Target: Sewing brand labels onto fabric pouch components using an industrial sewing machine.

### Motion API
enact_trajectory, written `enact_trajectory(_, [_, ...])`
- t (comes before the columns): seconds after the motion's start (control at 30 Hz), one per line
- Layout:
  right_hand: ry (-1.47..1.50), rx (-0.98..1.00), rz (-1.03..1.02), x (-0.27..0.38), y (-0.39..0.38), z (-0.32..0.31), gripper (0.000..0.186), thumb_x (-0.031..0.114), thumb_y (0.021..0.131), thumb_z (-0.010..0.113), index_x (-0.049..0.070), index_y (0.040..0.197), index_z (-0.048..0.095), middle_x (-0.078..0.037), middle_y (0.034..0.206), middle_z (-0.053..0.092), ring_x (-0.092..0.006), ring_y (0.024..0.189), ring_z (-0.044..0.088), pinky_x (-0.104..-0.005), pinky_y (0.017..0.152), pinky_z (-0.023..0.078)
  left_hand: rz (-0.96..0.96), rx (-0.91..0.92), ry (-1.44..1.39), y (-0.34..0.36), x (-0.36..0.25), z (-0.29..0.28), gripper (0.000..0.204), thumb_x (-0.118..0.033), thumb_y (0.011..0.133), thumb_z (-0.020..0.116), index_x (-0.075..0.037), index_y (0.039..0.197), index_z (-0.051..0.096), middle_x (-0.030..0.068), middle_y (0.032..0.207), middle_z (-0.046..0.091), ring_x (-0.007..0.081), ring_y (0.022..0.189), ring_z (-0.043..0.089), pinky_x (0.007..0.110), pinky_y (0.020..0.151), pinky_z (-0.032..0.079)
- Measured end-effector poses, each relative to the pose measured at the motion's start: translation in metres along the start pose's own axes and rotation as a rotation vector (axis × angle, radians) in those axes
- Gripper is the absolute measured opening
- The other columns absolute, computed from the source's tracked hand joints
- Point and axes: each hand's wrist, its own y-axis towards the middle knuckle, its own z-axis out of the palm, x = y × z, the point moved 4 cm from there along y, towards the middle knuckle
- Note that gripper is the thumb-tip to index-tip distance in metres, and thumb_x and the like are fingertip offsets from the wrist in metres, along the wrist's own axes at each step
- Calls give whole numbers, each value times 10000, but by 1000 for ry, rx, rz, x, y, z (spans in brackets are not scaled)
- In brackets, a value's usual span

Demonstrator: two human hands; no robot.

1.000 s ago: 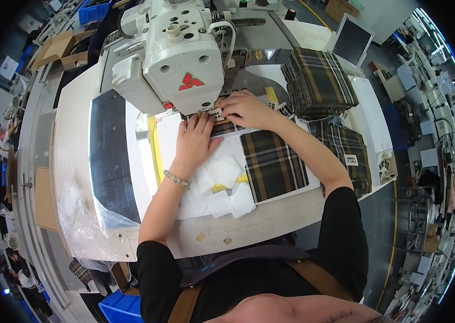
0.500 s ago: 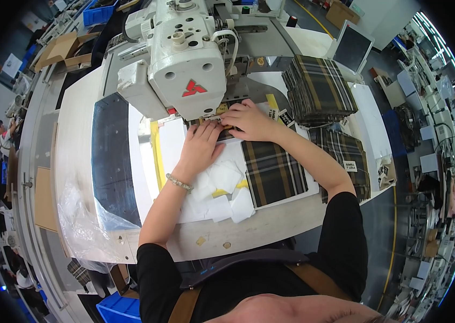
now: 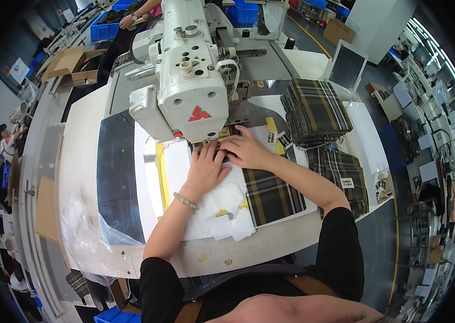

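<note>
Side by side under the head of a white sewing machine (image 3: pixel 195 102), both my hands press down on dark plaid fabric. My left hand (image 3: pixel 206 169) lies palm down, fingers stretched toward the needle area, thumb apart. From the right, my right hand (image 3: pixel 246 151) reaches in with fingers spread and pointing left; its fingertips almost meet the left ones. Whatever is under the fingertips is mostly hidden. A plaid fabric panel (image 3: pixel 273 196) lies just below my right forearm. Loose white paper pieces (image 3: pixel 227 196) lie below my left hand. Black labels (image 3: pixel 284 141) rest beyond my right wrist.
A tall stack of plaid pieces (image 3: pixel 319 113) stands at the right, with more plaid pieces (image 3: pixel 340 172) nearer me. Behind it is a small screen (image 3: pixel 347 67). Clear plastic (image 3: pixel 85 229) hangs over the table's left edge. Another person's hand (image 3: pixel 127 21) shows at the far left.
The whole scene sits lower in the picture as the head view shifts. Both hands stay at the fabric under the machine head. Another person's arm has come into view at the top left.
</note>
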Motion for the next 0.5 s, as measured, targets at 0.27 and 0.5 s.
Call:
enact_trajectory(0.27, [-158,-54,24,-2,-5,2,205,211,811,667,134,1000,644,12,1098,660,-188,1106,558,-486,1013,309,-50,-56,47,-2,4,-10,477,-378,839,659,-53,1168,542,162,1277,561,316,1224,485,461,1009,343])
enact_trajectory(0.5, [-130,32,61,-2,-5,2,250,212,823,677,133,1060,663,13,1193,652,-188,1162,548,-501,1024,292,-37,-35,57,-8,4,-14,387,-311,813,695,-84,1096,562,72,1140,631,223,1128,537,436,953,357])
